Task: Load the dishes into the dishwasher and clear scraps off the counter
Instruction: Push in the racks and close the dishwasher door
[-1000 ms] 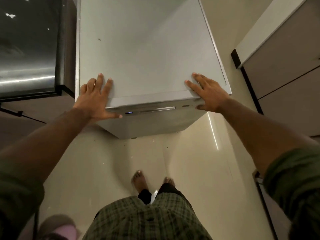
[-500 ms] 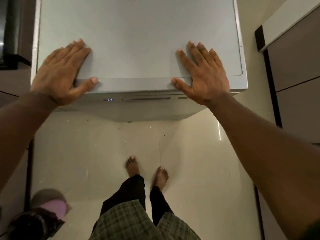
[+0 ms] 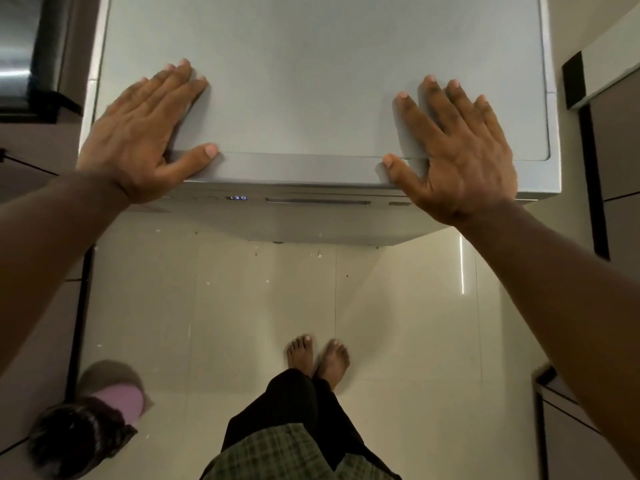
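A grey freestanding dishwasher (image 3: 311,81) fills the upper half of the head view, seen from above, its door closed. A small lit display (image 3: 237,198) and a slim handle bar (image 3: 317,201) sit on its front edge. My left hand (image 3: 138,133) lies flat on the top near the front left corner, fingers straight, thumb along the edge. My right hand (image 3: 457,147) lies flat on the top near the front right, fingers spread. No dishes or scraps are in view.
Pale floor tiles (image 3: 242,306) with small crumbs lie below the machine. Dark cabinets (image 3: 616,150) stand at the right, a steel surface (image 3: 20,46) at the upper left. Another person's head (image 3: 76,441) shows at the lower left. My bare feet (image 3: 318,355) stand close to the machine.
Both hands have slid further onto the dishwasher top and now lie flat. My view has moved closer over the machine.
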{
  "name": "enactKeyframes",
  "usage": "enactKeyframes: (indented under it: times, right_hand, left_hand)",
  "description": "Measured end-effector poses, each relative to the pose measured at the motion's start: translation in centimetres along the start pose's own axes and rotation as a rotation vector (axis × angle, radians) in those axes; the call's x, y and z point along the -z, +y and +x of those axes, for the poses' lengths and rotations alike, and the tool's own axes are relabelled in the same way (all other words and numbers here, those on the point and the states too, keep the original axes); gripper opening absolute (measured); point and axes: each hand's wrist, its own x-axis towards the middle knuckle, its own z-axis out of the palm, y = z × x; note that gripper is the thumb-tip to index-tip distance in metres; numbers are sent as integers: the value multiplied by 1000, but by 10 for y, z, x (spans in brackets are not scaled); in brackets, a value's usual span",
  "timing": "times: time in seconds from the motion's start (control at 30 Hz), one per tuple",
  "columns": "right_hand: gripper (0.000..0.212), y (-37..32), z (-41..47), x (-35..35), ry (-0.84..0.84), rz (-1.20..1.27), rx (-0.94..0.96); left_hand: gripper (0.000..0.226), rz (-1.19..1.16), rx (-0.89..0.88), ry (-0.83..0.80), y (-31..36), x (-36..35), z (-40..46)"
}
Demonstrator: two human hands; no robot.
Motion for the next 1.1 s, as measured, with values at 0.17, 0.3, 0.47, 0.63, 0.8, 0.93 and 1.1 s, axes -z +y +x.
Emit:
enactKeyframes:
  times: [0.17, 0.3, 0.47, 0.63, 0.8, 0.93, 1.1]
  right_hand:
    - [80, 0, -3, -2, 2, 5, -9]
    - [79, 0, -1, -3, 4, 1, -14]
    - [79, 0, -1, -4, 2, 7, -11]
    - [79, 2, -2, -4, 0, 5, -15]
    - [79, 0, -1, -4, 5, 25, -16]
    - [79, 2, -2, -5, 4, 25, -19]
    - [79, 2, -2, -6, 0, 27, -17]
  left_hand:
    - [86, -12, -4, -3, -1, 0, 1]
    - [85, -15, -11, 11, -2, -1, 0]
    - [85, -28, -13, 21, -3, -2, 0]
    - [84, -28, -11, 14, -5, -2, 1]
    - [84, -29, -11, 12, -6, -3, 0]
    - [84, -29, -8, 6, -6, -3, 0]
    - [83, -32, -15, 11, -6, -3, 0]
